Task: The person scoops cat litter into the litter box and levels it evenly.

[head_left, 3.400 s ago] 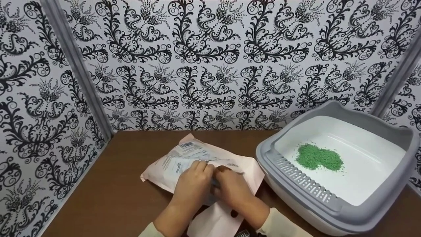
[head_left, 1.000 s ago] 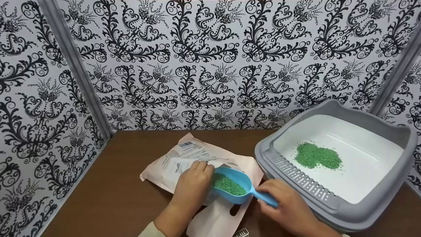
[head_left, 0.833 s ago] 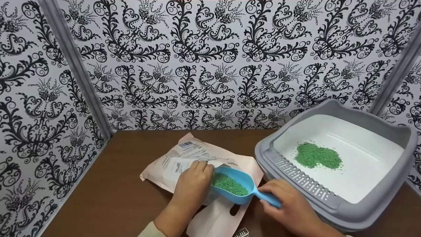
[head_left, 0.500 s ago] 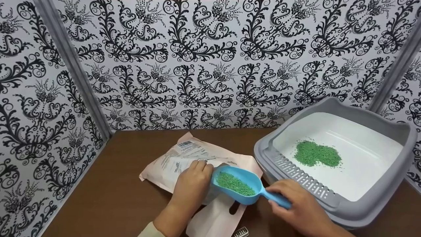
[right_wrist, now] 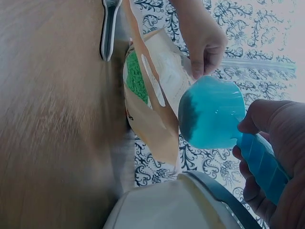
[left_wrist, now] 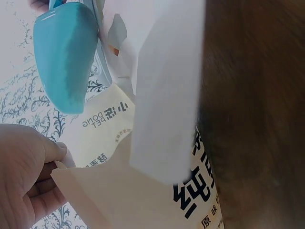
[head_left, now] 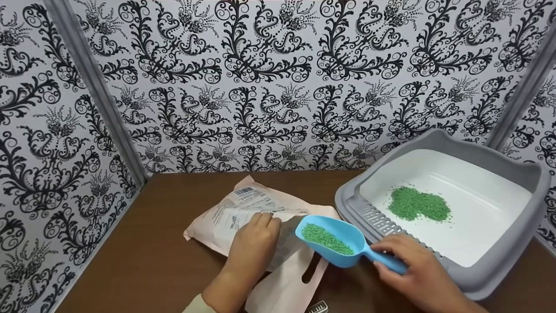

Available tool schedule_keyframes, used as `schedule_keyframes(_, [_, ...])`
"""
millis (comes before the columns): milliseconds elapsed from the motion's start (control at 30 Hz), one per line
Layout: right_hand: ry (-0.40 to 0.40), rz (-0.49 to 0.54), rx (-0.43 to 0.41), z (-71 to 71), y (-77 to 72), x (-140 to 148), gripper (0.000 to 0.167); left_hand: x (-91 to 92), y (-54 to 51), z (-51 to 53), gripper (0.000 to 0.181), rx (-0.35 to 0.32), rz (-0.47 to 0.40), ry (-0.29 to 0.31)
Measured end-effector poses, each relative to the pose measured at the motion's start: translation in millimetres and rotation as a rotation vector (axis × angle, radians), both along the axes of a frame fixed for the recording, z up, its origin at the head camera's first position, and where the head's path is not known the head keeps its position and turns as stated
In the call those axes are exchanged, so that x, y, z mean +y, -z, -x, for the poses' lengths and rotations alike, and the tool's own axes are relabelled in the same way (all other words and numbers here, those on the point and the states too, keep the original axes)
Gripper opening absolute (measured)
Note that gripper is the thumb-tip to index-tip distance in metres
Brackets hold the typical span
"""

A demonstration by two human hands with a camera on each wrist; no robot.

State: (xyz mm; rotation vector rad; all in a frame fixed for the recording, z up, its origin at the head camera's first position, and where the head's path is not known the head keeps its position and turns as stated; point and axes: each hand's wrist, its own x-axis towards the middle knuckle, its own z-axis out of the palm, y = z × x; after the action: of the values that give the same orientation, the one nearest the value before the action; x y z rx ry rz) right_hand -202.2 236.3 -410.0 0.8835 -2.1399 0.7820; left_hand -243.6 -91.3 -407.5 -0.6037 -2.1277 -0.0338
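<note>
My right hand (head_left: 412, 265) grips the handle of a blue scoop (head_left: 343, 261), also plain in the right wrist view. Green pellets (head_left: 325, 239) fill part of its bowl. The scoop hangs over the front of a pale pink bag (head_left: 282, 282), just clear of its mouth. My left hand (head_left: 256, 239) pinches the bag's torn upper edge and keeps the mouth apart, as the left wrist view shows. Inside the bag, more green pellets (right_wrist: 136, 76) appear in the right wrist view. To the right stands a grey and white litter box (head_left: 478, 208) with a patch of green pellets on its floor.
A litter scoop with a slotted end (head_left: 319, 307) lies on the brown table (head_left: 143, 243) near the front edge. The litter box's perforated step (head_left: 382, 221) is close to my right hand. Patterned panels (head_left: 260, 87) enclose the back and the left side.
Both hands were at the bag's mouth earlier. My right hand has since drawn the blue scoop out with pellets in it and moved it right. My left hand stays on the bag.
</note>
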Motion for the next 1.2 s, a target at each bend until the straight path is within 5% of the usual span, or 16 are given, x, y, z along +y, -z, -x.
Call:
schedule_keyframes(733, [0.220, 0.076, -0.073, 6.4, -19.0, 24.2, 0.045, 0.7, 2.9, 2.6, 0.025, 0.043, -0.001, 0.000])
schedule_keyframes(1200, [0.265, 0.077, -0.108, 12.0, -26.8, 37.2, 0.041, 0.6, 4.6, 4.8, 0.025, 0.066, -0.011, 0.020])
